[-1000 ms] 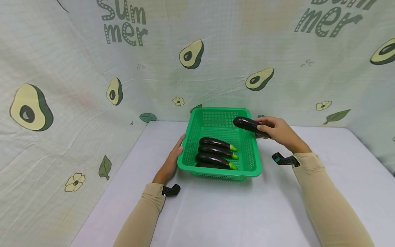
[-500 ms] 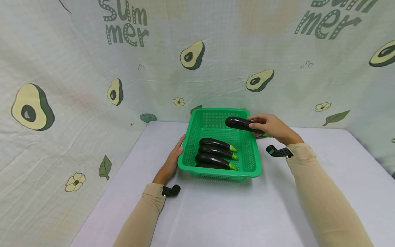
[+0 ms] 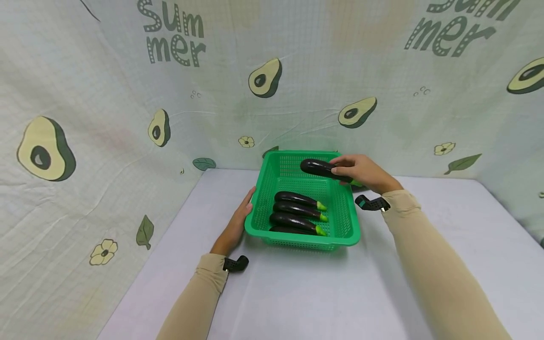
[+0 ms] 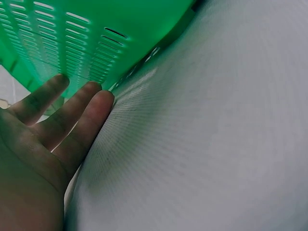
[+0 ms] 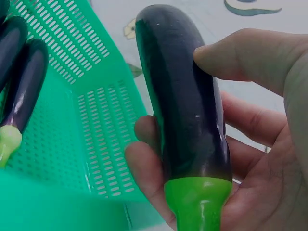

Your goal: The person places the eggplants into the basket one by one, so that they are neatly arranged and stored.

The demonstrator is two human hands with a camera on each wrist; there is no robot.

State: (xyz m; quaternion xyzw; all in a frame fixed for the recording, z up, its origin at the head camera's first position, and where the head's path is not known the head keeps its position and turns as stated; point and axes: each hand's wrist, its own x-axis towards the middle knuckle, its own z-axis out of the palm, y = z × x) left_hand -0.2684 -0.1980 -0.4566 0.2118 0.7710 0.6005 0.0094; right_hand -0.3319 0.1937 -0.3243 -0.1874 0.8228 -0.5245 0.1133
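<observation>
A glossy dark eggplant (image 3: 316,168) with a green stem end is held by my right hand (image 3: 361,172) over the back right part of a green plastic basket (image 3: 297,240). In the right wrist view, the thumb and fingers wrap round this eggplant (image 5: 185,96), its green cap toward the wrist. Several more eggplants (image 3: 295,208) lie side by side in the basket's front half, caps to the right. My left hand (image 3: 234,225) rests against the basket's left side. In the left wrist view, its extended fingers (image 4: 96,110) touch the slotted wall.
Beyond the basket's right wall, a dark thing (image 3: 359,188) shows partly under my right hand; its kind is unclear. The basket stands on a white-covered table (image 3: 297,293), close to a hanging cloth (image 3: 306,118) printed with avocados.
My right hand has moved left with the eggplant, from the basket's right rim to over its inside. The left hand and the basket have stayed in place.
</observation>
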